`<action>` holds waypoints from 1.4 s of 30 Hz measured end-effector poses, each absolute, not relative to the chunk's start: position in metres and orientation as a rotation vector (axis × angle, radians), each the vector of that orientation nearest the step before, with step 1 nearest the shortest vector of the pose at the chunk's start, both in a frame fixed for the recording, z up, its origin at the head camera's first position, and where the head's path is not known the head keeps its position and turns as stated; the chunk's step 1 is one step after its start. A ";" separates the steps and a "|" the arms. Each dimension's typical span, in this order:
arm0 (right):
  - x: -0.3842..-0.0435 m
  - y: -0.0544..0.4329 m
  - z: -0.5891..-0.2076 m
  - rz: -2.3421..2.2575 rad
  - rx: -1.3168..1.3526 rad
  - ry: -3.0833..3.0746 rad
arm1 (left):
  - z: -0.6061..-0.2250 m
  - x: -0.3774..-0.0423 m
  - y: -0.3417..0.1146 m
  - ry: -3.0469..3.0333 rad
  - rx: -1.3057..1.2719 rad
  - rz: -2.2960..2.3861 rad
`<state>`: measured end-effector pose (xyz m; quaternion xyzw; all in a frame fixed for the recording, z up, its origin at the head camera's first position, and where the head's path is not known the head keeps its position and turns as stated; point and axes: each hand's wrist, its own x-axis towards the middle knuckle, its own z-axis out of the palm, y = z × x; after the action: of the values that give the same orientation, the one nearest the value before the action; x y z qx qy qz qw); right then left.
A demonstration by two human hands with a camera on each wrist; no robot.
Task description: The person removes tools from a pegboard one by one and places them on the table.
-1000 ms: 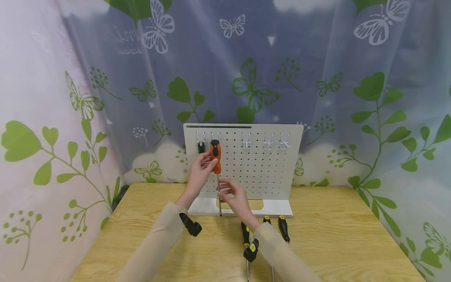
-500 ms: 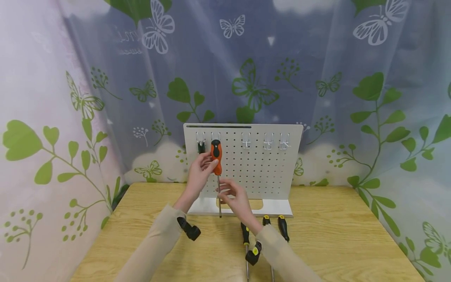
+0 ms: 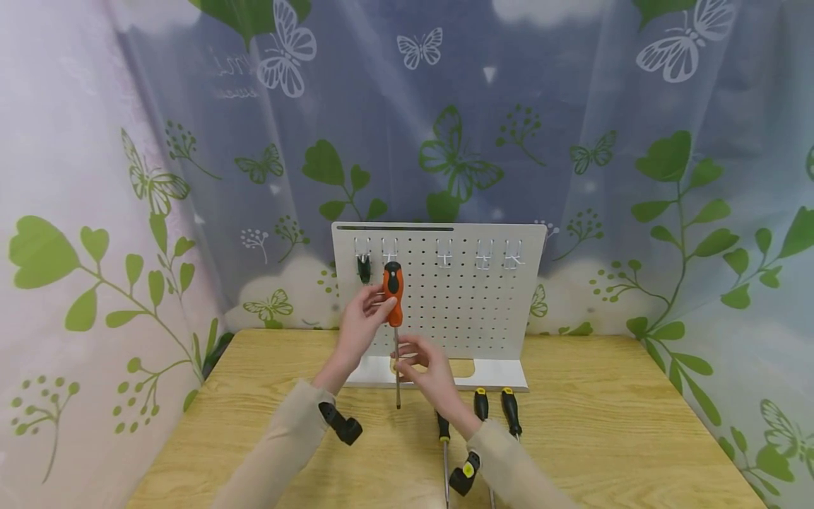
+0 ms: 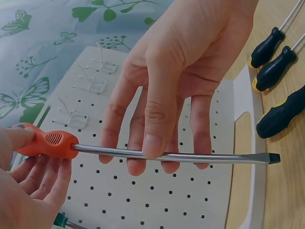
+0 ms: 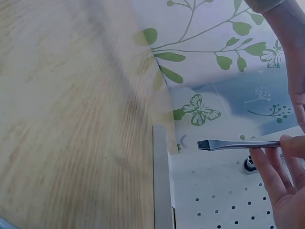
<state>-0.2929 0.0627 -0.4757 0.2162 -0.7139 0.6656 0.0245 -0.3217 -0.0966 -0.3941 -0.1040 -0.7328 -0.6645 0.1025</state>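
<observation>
Flathead screwdriver (image 3: pixel 395 317) held upright before the pegboard (image 3: pixel 458 304)

Left hand (image 3: pixel 359 325) pinches the orange-and-black handle (image 4: pixel 45 141) between thumb and fingers; right hand (image 3: pixel 435 371) pinches the steel shaft (image 4: pixel 224 158), blade downward, above the worktop (image 3: pixel 585 410). Two grips, apart along its length, probably steady the tool and control its tilt better than one.

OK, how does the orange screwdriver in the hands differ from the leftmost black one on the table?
The orange screwdriver has an orange handle with a black inset; the black screwdriver has a black handle with yellow. The orange one is held up, handle above tip; the black one lies on the table. The left hand grips the orange one's handle, the right hand pinches its shaft; neither holds the black one. Both have metal shafts.
</observation>
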 end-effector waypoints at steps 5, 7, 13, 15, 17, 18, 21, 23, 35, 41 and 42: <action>-0.284 0.065 -0.482 2.091 0.636 -2.222 | -0.403 -0.318 -0.095 -2.152 -0.287 -2.005; -0.281 0.066 -0.486 2.098 0.628 -2.226 | -0.407 -0.317 -0.095 -2.153 -0.285 -2.015; -0.273 0.068 -0.495 2.128 0.589 -2.248 | -0.421 -0.313 -0.093 -2.171 -0.267 -2.039; -0.270 0.068 -0.498 2.138 0.577 -2.254 | -0.425 -0.313 -0.092 -2.176 -0.254 -2.043; -0.267 0.068 -0.500 2.140 0.569 -2.258 | -0.429 -0.313 -0.092 -2.185 -0.242 -2.043; -0.266 0.069 -0.501 2.142 0.564 -2.262 | -0.431 -0.312 -0.092 -2.189 -0.238 -2.043; -0.261 0.068 -0.503 2.174 0.545 -2.264 | -0.437 -0.310 -0.091 -2.204 -0.217 -2.044; -0.256 0.068 -0.501 2.193 0.534 -2.265 | -0.434 -0.304 -0.090 -2.219 -0.205 -2.049; -0.243 0.068 -0.522 2.308 0.468 -2.283 | -0.469 -0.302 -0.090 -2.248 -0.121 -2.103; -0.234 0.068 -0.529 2.330 0.462 -2.312 | -0.480 -0.296 -0.090 -2.259 -0.096 -2.116; -0.233 0.068 -0.530 2.330 0.463 -2.316 | -0.482 -0.294 -0.090 -2.259 -0.096 -2.118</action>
<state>-0.2327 0.0683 -0.5301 0.1390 -0.6954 0.6996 -0.0880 -0.2945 -0.0904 -0.4820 -0.0308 -0.7291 -0.6834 0.0218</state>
